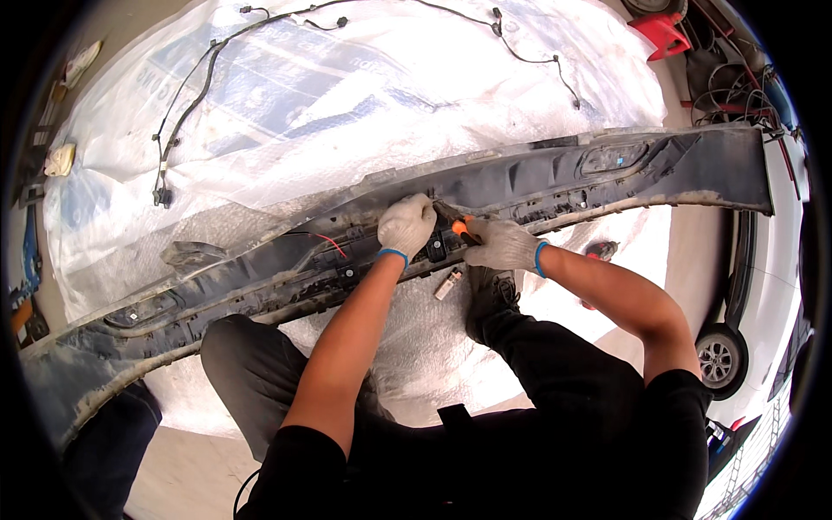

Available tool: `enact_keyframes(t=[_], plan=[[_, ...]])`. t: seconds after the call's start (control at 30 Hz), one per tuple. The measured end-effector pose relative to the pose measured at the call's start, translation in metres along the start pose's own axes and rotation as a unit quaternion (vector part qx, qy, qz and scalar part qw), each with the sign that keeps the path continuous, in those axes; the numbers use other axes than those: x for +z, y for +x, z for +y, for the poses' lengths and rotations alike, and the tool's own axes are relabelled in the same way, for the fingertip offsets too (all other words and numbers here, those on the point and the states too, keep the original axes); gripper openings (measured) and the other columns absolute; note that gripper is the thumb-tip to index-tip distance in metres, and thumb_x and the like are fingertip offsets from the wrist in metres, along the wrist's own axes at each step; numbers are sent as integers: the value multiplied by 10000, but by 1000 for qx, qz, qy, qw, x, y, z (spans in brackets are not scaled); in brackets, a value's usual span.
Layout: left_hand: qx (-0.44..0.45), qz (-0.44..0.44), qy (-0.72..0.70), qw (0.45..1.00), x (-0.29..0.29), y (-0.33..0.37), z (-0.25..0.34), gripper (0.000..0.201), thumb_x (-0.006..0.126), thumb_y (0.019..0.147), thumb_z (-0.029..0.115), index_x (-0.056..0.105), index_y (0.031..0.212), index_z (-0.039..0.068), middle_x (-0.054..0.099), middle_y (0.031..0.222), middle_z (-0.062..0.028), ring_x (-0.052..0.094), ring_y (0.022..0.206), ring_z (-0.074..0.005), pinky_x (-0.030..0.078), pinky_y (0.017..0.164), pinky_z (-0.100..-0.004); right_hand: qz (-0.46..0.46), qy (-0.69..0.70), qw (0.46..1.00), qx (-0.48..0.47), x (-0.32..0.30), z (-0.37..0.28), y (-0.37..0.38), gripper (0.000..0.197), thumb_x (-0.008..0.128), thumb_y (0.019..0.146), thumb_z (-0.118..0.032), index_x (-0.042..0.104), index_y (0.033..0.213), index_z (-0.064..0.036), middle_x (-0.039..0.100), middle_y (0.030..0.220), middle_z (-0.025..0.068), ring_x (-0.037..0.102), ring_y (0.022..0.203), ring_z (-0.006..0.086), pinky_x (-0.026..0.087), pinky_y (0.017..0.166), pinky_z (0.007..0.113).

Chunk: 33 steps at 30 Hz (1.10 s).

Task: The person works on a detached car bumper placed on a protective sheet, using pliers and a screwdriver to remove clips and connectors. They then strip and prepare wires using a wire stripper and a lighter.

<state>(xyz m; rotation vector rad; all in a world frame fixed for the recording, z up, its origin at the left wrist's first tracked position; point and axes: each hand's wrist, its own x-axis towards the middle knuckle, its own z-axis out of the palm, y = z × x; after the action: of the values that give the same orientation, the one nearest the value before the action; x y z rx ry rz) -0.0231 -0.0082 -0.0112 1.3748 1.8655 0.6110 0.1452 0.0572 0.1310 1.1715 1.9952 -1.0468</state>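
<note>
A long dirty black car bumper lies across in front of me, its inner side up. My right hand, in a white knit glove with a blue cuff, is closed round orange-handled pliers. The dark head of the pliers points up and left over the middle of the bumper. Just left of it my left hand, gloved the same way, is closed in a fist against the bumper; its fingertips are hidden. A thin red wire sticks up left of my left hand. Small black clips sit below my hands.
White plastic sheeting covers the floor under the bumper. Beyond lies a black wiring harness with connectors. A lighter-like object rests near my shoe. At right stands a white car; a red container is at far right.
</note>
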Motion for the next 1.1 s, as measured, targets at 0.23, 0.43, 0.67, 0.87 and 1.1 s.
enact_keyframes(t=[0.23,0.43,0.67,0.87,1.1], plan=[[-10,-6,9,1000,0,2,6,247,579,898,267,702,1008,82,707,1044,-160,674,955,-364,538,839,-470,23,-12,1000,-9,9,10,7,468,598,797,-320,592,1105,32,660,991,317,638,1022,447,480,916,499],[-15,-12,8,1000,2,2,5,258,570,904,270,702,1028,86,700,1056,-166,667,969,-369,533,851,-469,40,-7,999,-13,13,12,8,454,578,807,-291,598,1112,45,653,1000,337,638,1015,462,482,923,514],[-9,-7,2,1000,4,3,3,263,567,904,271,705,1022,80,701,1040,-180,666,964,-382,529,863,-473,47,4,999,-4,11,10,4,440,565,815,-285,608,1094,52,660,1020,335,645,1022,459,484,932,508],[-33,-27,23,999,0,4,8,292,548,907,280,699,1039,68,701,1060,-192,669,978,-391,529,878,-473,52,9,999,-8,8,12,5,444,571,809,-284,619,1085,62,667,1017,317,643,1034,443,477,937,492],[-44,-23,44,998,-2,4,13,302,557,903,296,705,1061,85,704,1078,-194,681,975,-382,536,882,-467,31,29,999,-4,4,11,6,468,579,825,-289,590,1126,69,653,958,324,643,966,452,482,889,501]])
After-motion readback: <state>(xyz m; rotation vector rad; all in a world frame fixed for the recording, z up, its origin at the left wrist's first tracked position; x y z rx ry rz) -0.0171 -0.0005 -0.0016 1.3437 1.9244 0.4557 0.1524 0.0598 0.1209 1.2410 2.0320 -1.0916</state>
